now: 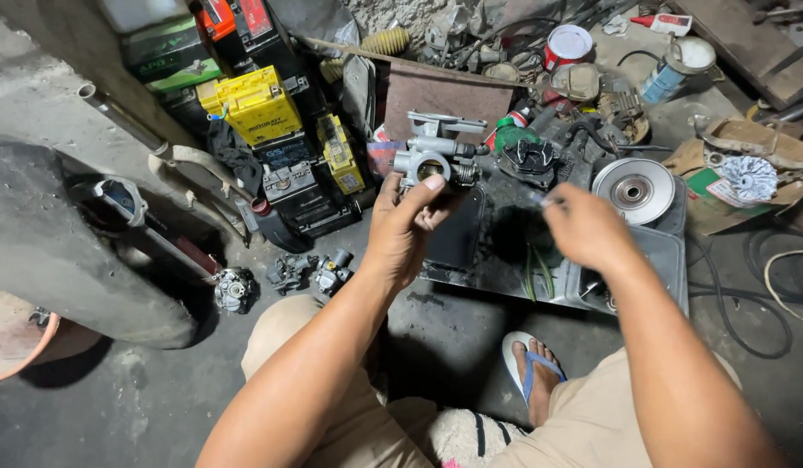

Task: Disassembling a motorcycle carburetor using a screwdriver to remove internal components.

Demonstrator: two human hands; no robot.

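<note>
I see a grey metal carburetor [432,160] with a round bore, lifted above the black tray [670,251]. My left hand [401,227] has its grip clenched around it. My right hand [588,227] pinches something small and blurred. Yellow boxy batteries [256,104] stand stacked at upper left.

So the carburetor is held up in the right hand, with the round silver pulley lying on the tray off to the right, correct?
Not quite. In the head view the carburetor is held in the left hand, not the right. The right hand is beside it, pinching something small and blurred. The rest stands: the round silver pulley lies on the tray to the right.
</note>
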